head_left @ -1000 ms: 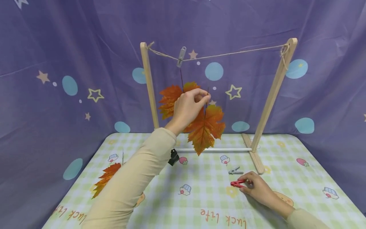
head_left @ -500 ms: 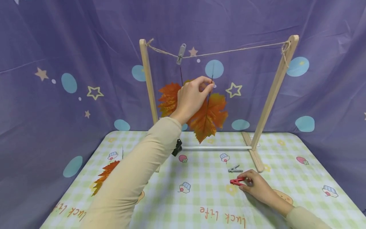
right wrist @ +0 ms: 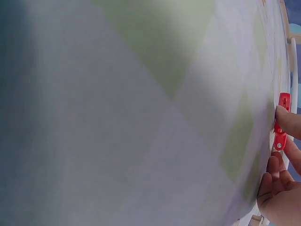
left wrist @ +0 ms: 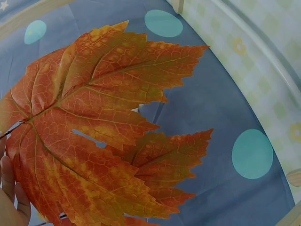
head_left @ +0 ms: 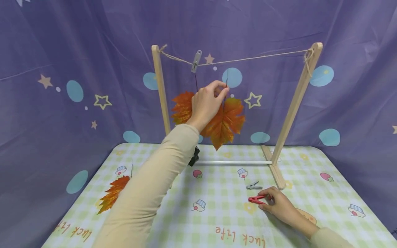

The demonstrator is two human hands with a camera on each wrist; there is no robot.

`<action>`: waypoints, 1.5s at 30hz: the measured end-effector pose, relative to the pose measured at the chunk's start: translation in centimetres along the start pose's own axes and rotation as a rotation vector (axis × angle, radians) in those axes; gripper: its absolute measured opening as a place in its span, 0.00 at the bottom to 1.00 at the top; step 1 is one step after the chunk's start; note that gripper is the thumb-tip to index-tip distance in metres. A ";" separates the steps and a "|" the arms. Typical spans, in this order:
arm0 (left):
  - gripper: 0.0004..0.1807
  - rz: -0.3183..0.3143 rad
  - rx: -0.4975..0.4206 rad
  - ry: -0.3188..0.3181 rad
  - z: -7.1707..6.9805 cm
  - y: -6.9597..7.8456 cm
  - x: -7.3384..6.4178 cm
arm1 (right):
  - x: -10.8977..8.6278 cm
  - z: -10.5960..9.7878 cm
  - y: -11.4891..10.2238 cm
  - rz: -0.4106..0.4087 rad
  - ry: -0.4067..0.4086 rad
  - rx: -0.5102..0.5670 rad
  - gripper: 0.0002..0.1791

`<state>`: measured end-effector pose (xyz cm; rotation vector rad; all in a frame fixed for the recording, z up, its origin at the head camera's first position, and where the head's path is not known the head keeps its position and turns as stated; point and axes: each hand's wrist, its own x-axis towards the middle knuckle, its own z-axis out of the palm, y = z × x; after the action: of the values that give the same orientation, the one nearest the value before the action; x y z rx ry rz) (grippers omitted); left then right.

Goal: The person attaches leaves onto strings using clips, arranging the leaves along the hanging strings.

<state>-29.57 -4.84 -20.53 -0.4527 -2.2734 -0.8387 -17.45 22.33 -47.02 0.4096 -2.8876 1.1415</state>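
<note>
My left hand (head_left: 207, 102) pinches the dark stem of an orange maple leaf (head_left: 224, 120) between thumb and fingertips, below the string and in front of the frame. In the left wrist view that leaf (left wrist: 84, 108) fills much of the picture. Behind the hand, a second leaf (head_left: 183, 105) hangs by its stem from a grey clothespin (head_left: 196, 62) clipped on the string (head_left: 254, 58). Down at the table, my right hand (head_left: 280, 205) holds a red clothespin (head_left: 255, 199) by its handles, thumb on one side. Another grey clothespin (head_left: 254, 186) lies just beyond it.
Two wooden posts (head_left: 293, 106) carry the string, with a white rod (head_left: 232, 162) joining them low down. A third leaf (head_left: 113, 194) lies at the left of the checked tablecloth (head_left: 229, 213), partly behind my left sleeve (head_left: 149, 193). A purple curtain (head_left: 62, 51) stands behind.
My left hand has risen with the leaf, bringing the stem's tip nearer the string. My right hand stays in place with the red clothespin.
</note>
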 end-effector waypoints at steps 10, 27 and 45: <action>0.15 -0.014 0.003 0.004 0.3 -0.4 0.4 | 0.0 0.1 0.2 -0.015 0.004 -0.008 0.16; 0.15 -0.032 -0.034 0.019 0.6 -0.3 0.5 | 0.0 -1.0 -0.2 0.062 -0.012 0.069 0.20; 0.15 -0.062 -0.034 0.051 0.2 -0.7 0.8 | 0.4 -2.8 -1.9 0.002 0.092 0.076 0.16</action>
<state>-30.54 -5.17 -20.39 -0.3731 -2.2389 -0.9106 -17.63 22.76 -43.62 0.3456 -2.7739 1.2388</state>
